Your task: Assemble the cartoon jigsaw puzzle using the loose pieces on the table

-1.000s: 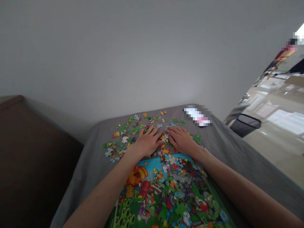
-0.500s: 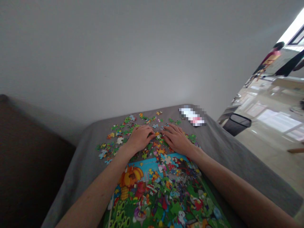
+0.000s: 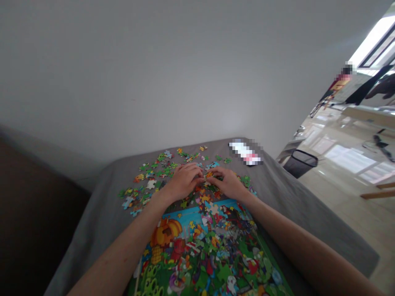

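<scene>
My left hand (image 3: 186, 181) is curled over the loose jigsaw pieces, thumb and fingers closed together; whatever is between them is hidden. Close by on the right, my right hand (image 3: 228, 183) pinches at a small orange puzzle piece (image 3: 210, 174) with thumb and fingertips. The two sets of fingertips nearly meet. Loose puzzle pieces (image 3: 151, 184) in green, orange and pale blue lie scattered around and beyond both hands. Below the wrists lies a colourful puzzle picture board (image 3: 168, 232) with a pumpkin house, and more pieces rest on its upper right part.
A grey cloth (image 3: 296, 230) covers the table, which stands against a plain wall (image 3: 173, 82). A phone (image 3: 246, 153) with a blurred screen lies at the back right. On the floor to the right is a dark bin (image 3: 300, 163); a person (image 3: 338, 84) is farther off.
My right hand's spread fingers have curled into a pinch close to my left fingertips. My left hand stays nearly in place. The whole view has shifted slightly.
</scene>
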`<state>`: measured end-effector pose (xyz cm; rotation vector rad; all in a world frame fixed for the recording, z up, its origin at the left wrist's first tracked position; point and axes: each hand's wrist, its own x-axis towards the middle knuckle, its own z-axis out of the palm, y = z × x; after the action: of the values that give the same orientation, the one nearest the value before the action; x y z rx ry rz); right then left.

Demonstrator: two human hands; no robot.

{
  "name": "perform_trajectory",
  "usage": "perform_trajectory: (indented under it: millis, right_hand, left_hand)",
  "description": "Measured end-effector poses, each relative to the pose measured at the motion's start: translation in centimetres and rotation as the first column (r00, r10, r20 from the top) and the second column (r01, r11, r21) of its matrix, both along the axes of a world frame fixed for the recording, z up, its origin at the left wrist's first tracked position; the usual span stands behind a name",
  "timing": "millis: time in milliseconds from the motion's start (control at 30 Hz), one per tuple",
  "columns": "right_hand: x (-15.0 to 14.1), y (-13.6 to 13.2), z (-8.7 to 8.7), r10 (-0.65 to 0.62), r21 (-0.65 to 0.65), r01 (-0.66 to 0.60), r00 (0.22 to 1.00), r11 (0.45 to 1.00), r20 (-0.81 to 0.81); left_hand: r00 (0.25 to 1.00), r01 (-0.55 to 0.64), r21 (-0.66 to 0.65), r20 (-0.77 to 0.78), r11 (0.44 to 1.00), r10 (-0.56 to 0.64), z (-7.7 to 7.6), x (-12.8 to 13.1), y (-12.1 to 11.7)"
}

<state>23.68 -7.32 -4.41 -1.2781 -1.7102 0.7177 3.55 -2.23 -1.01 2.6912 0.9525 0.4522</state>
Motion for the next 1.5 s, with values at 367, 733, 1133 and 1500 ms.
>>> perform_trajectory:
  millis: [367,733,1133,1500]
  right_hand:
    - [5.8,1.7,-0.1,-0.285,0.116,0.276,0.956,0.954,0.073]
    - [10.4,2.2,-1.1,-0.39,0.171,0.356,0.884,0.919,0.256]
    - [8.2,0.8,0.2,-0.273,0.317,0.111,0.803,0.942,0.53]
    - [4.0,-1.2,1.9,0.088,0.22,-0.265,0.803,0.939,0.589]
  left_hand:
    - [0.993,-0.115,0.296,0.002,0.948,0.12,-0.3,-1.4,1.6]
    - [0.988,-0.116,0.257,-0.069,0.959,0.138,-0.2,-1.6,1.6]
    - [0.987,-0.158,0.195,0.004,0.968,0.16,0.2,-2.0,2.2]
    - [0.91,-0.344,0.362,0.356,0.866,0.213,11.0,-4.4,-2.0]
